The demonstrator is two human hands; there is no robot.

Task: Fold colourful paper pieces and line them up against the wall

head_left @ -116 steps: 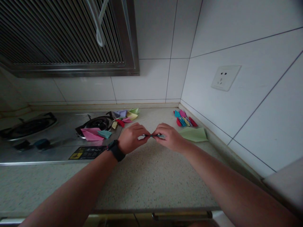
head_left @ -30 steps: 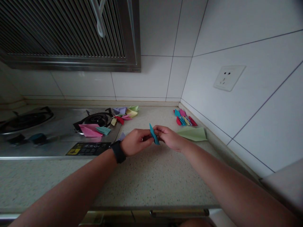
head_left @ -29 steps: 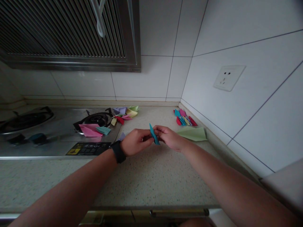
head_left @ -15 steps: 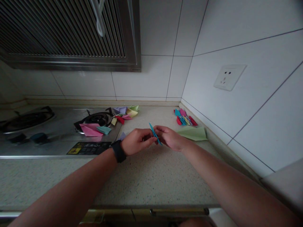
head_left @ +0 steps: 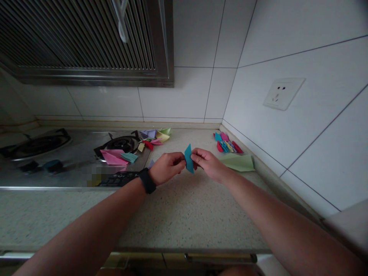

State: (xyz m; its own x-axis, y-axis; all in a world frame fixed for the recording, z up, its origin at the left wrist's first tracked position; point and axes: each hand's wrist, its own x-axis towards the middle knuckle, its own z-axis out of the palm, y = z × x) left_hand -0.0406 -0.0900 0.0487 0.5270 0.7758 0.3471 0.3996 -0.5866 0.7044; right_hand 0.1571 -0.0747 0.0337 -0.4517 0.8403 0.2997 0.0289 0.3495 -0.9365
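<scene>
- Paper, blue and folded, tilts slightly near the middle of the frame, between both hands
- Left hand: grip closed on the paper's left edge
- Right hand: grip closed on its right edge, thumb in front
- Pale green sheet lies on the bench, right of centre
- Pink paper lies by the burner, left of centre

Held ppr blue; sheet pale grn; ctr speckled off-wht; watch blk.
</scene>
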